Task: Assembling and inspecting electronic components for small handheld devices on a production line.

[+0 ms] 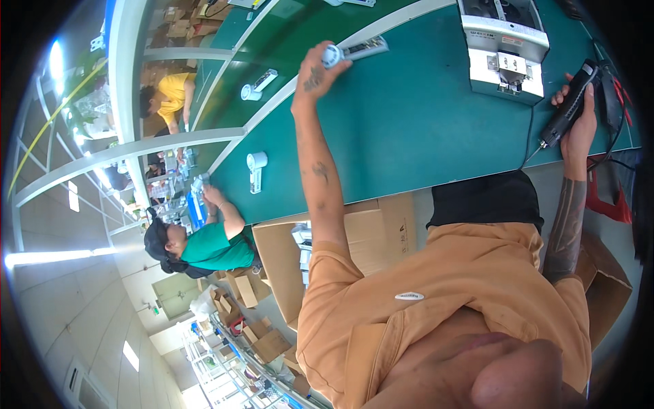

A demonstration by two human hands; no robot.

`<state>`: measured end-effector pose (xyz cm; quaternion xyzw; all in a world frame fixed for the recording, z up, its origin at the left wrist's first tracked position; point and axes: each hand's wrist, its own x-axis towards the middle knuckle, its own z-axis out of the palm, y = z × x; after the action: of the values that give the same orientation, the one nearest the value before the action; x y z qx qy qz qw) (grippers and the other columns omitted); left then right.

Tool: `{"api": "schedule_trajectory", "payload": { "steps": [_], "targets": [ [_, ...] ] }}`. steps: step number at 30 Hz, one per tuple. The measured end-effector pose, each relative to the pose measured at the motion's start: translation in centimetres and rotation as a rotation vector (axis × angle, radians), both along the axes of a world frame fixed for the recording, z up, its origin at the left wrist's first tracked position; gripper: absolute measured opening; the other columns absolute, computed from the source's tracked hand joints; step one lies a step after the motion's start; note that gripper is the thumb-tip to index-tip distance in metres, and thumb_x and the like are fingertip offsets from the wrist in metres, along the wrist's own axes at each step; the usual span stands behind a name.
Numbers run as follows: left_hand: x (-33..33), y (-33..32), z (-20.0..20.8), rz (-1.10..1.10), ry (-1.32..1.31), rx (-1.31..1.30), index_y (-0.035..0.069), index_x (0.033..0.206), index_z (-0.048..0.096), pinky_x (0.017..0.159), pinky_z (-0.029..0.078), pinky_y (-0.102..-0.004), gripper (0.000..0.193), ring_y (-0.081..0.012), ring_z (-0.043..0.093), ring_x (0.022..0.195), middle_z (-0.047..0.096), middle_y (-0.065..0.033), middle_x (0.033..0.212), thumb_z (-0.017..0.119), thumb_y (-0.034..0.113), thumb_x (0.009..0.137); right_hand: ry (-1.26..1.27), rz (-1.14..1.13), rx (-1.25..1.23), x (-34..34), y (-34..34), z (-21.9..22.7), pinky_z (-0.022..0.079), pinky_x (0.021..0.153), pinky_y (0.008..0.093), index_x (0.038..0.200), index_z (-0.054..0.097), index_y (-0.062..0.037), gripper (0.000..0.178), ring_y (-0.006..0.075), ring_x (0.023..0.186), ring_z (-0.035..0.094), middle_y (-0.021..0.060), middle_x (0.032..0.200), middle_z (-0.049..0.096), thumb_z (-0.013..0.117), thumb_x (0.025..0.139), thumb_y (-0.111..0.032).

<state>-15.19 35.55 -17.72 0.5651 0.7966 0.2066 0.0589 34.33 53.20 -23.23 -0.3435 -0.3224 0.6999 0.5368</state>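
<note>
My left hand [316, 76] reaches far over the green bench, its fingers curled around the round head of a white handheld device [366, 48]. The device looks like a small handheld fan, with its handle open on top and dark parts showing inside. On the right, my right hand [580, 129] is wrapped around a black electric screwdriver [571, 102], whose bit points down and to the left near the bench edge. Between my hands, toward the back, stands a grey metal box that looks like a screw feeder [507, 58].
Similar white devices [256, 162] lie on the green bench [409, 123] and beyond its white frame rail [272, 102]. A person in a green shirt [218, 245] works at the left. An open cardboard box [286, 273] sits below the bench edge. Cables run at the right.
</note>
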Motion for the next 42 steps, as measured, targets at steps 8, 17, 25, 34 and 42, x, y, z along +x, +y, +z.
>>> {"api": "schedule_trajectory", "payload": {
  "steps": [8, 17, 25, 34, 42],
  "targets": [
    [-7.2, 5.6, 0.9, 0.311, 0.239, -0.322, 0.008, 0.148, 0.049, 0.105, 0.049, -0.0452, 0.083, -0.0380, 0.058, 0.128, 0.048, -0.0229, 0.148, 0.080, 0.049, 0.083, 0.035, 0.023, 0.003, 0.2, 0.1, -0.5, 0.047, 0.077, 0.0335, 0.131, 0.051, 0.0100, 0.055, 0.0182, 0.080, 0.052, 0.0092, 0.090, 0.052, 0.041, 0.112, -0.041],
    [-7.0, 18.2, 0.8, 0.231, -0.097, -0.048, 0.020, 0.161, 0.033, 0.121, 0.034, -0.0425, 0.082, -0.0398, 0.039, 0.146, 0.019, -0.0248, 0.167, 0.071, 0.032, 0.090, -0.044, -0.073, 0.089, 0.4, -0.7, -0.3, 0.048, 0.067, 0.0334, 0.130, 0.052, 0.0091, 0.052, 0.0173, 0.071, 0.055, 0.0092, 0.082, 0.054, 0.037, 0.112, -0.038],
    [-9.7, 16.0, 1.4, 0.010, 0.176, -0.210, 0.027, 0.138, 0.058, 0.108, 0.048, -0.0435, 0.061, -0.0388, 0.057, 0.122, 0.054, -0.0220, 0.134, 0.081, 0.019, 0.082, -0.044, -0.064, 0.061, -1.5, -1.3, 0.1, 0.050, 0.061, 0.0325, 0.128, 0.055, 0.0085, 0.050, 0.0163, 0.067, 0.057, 0.0084, 0.081, 0.056, 0.040, 0.112, -0.037],
    [8.0, 3.6, 10.2, -0.296, -0.053, -0.113, 0.017, 0.129, 0.066, 0.077, 0.053, -0.0324, 0.053, -0.0184, 0.064, 0.091, 0.068, -0.0050, 0.111, 0.085, 0.029, 0.081, -0.012, -0.008, 0.045, 0.1, -0.1, -0.5, 0.048, 0.067, 0.0363, 0.131, 0.050, 0.0068, 0.062, 0.0206, 0.072, 0.055, 0.0109, 0.084, 0.055, 0.036, 0.111, -0.050],
    [20.8, 1.1, 3.0, -0.520, -0.238, -0.179, 0.016, 0.115, 0.068, 0.080, 0.053, -0.0399, 0.045, -0.0316, 0.064, 0.092, 0.060, -0.0103, 0.095, 0.083, 0.039, 0.080, 0.227, 0.311, 0.284, 2.0, -3.2, 5.9, 0.043, 0.057, 0.0351, 0.136, 0.046, -0.0023, 0.082, 0.0188, 0.062, 0.049, 0.0090, 0.078, 0.048, 0.033, 0.100, -0.075]
  ]
}}
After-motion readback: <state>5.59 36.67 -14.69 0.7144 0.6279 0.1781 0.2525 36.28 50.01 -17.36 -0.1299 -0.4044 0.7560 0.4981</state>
